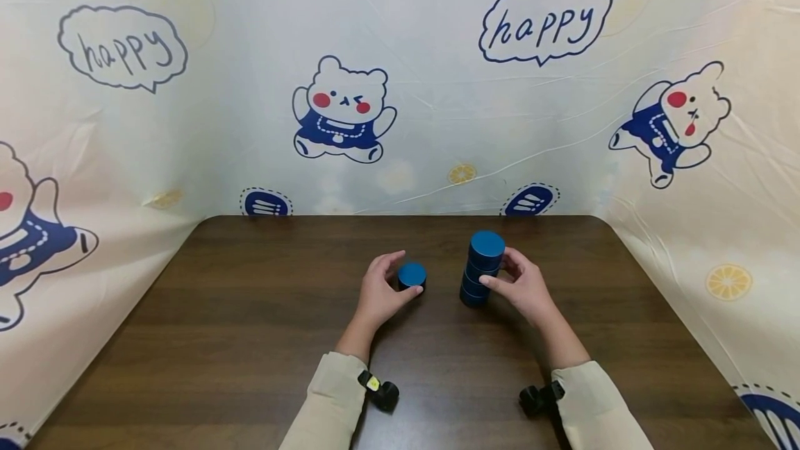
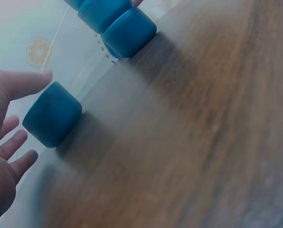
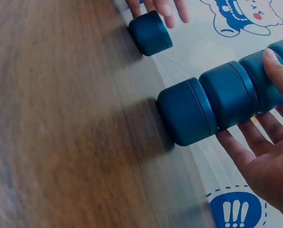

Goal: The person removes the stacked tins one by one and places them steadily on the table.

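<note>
On a dark wooden table, the left hand curves loosely around a single blue round container, fingers spread and thumb at its side. Just to the right stands a stack of blue containers, steadied by the right hand, whose fingers rest against it.

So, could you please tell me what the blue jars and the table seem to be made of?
Blue jars: probably plastic, matte teal, with smooth moulded walls and a lid seam; painted metal is possible. Table: dark wood or wood-look laminate, with grain lines and a faint sheen.
</note>
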Tool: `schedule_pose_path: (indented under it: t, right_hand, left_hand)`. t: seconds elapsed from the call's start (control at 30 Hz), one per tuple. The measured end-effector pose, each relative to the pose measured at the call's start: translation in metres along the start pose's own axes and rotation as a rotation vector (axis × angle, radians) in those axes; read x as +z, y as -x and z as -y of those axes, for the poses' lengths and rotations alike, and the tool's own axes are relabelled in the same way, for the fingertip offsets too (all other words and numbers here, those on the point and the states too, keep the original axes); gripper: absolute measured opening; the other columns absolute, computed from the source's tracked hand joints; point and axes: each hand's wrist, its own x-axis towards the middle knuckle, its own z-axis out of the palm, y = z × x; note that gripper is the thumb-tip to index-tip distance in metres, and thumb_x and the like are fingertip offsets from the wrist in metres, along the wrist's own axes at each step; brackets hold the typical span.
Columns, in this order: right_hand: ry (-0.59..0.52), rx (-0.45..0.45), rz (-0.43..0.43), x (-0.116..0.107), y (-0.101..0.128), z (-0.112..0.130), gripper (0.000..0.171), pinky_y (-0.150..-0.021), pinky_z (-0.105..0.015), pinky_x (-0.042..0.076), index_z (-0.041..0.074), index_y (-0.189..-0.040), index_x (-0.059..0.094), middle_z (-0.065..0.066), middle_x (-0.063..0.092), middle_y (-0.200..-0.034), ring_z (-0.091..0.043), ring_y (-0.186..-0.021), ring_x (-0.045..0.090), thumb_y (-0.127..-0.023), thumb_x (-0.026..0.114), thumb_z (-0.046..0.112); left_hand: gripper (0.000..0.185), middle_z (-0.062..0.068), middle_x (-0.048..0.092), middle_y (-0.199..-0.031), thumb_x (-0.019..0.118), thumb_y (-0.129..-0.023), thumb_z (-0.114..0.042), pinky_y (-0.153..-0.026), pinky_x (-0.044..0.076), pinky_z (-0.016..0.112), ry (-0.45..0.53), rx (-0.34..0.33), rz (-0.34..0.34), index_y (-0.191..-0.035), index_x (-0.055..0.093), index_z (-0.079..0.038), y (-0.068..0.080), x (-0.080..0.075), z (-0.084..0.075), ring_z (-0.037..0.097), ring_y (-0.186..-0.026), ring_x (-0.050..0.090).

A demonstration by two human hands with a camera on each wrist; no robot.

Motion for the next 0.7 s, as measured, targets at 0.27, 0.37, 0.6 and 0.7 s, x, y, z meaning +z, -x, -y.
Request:
schedule_pose_path:
  t: [0.27, 0.37, 0.6, 0.7]
  right_hand:
    - [-0.003, 0.003, -0.002, 0.000, 0.000, 0.001, 0.067, -0.108, -0.056, 0.034, 0.006, -0.139, 0.046, -0.018, 0.051, -0.138, -0.035, -0.128, 0.046, -0.086, 0.076, 0.032]
    - [-0.011, -0.002, -0.007, 0.000, 0.000, 0.002, 0.065, -0.108, -0.057, 0.034, 0.005, -0.139, 0.047, -0.020, 0.051, -0.137, -0.036, -0.127, 0.046, -0.086, 0.076, 0.027]
    - [-0.025, 0.000, -0.007, 0.002, 0.005, 0.014, 0.061, -0.107, -0.058, 0.034, 0.000, -0.139, 0.046, -0.024, 0.051, -0.136, -0.038, -0.126, 0.046, -0.088, 0.075, 0.017]
    - [-0.017, -0.008, -0.005, 0.003, 0.007, 0.019, 0.060, -0.106, -0.059, 0.034, -0.003, -0.138, 0.045, -0.026, 0.051, -0.135, -0.040, -0.125, 0.047, -0.088, 0.074, 0.015]
  left_hand:
    - [0.066, 0.011, 0.052, -0.132, 0.087, -0.074, -0.020, -0.101, 0.046, 0.045, 0.020, 0.041, -0.014, -0.133, 0.058, -0.012, -0.001, 0.000, -0.012, 0.034, -0.122, 0.053]
    - [0.065, 0.010, 0.052, -0.132, 0.086, -0.075, -0.020, -0.101, 0.045, 0.047, 0.049, 0.050, -0.010, -0.133, 0.058, -0.012, -0.002, -0.002, -0.019, 0.036, -0.122, 0.053]
    - [0.061, 0.006, 0.054, -0.130, 0.086, -0.075, -0.019, -0.101, 0.045, 0.050, 0.100, 0.081, -0.011, -0.131, 0.060, -0.013, -0.002, -0.005, -0.039, 0.029, -0.119, 0.055]
    - [0.061, 0.006, 0.054, -0.130, 0.086, -0.075, -0.019, -0.101, 0.044, 0.052, 0.119, 0.097, -0.010, -0.130, 0.061, -0.013, -0.002, -0.006, -0.048, 0.027, -0.119, 0.055]
